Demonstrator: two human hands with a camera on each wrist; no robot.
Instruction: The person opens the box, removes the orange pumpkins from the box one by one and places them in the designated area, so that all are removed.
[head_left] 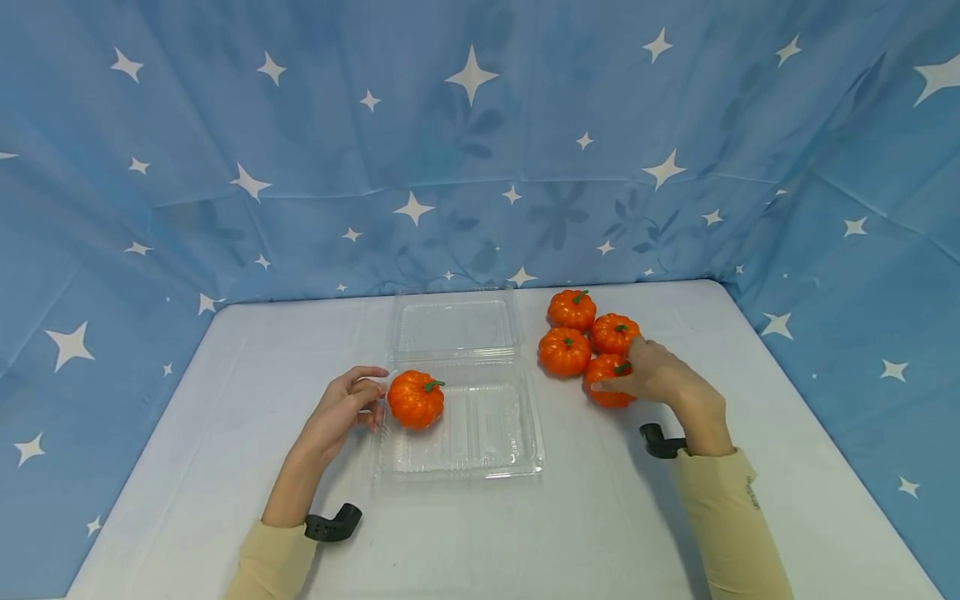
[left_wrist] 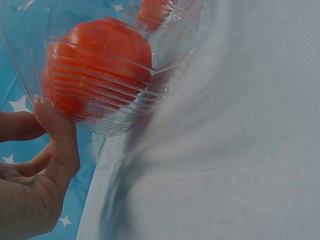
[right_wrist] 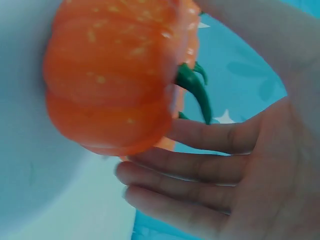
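Note:
A clear plastic clamshell container (head_left: 491, 421) lies on the table with its lid (head_left: 453, 329) folded back. In its left part sits a toy pumpkin (head_left: 415, 402), orange with a green stem. My left hand (head_left: 348, 400) pinches the container's left rim, its thumb at the edge in the left wrist view. At the right, my right hand (head_left: 663, 375) reaches over the nearest pumpkin (right_wrist: 110, 75) of a cluster, fingers extended along its side and partly hiding it in the head view. The green stem (right_wrist: 195, 92) points toward the palm.
Three more pumpkins stand close behind that one: a left one (head_left: 564, 352), a back one (head_left: 572, 310) and a right one (head_left: 613, 332). The white table (head_left: 465, 542) ends at a blue star-patterned curtain (head_left: 420, 125). A black strap sits on each wrist.

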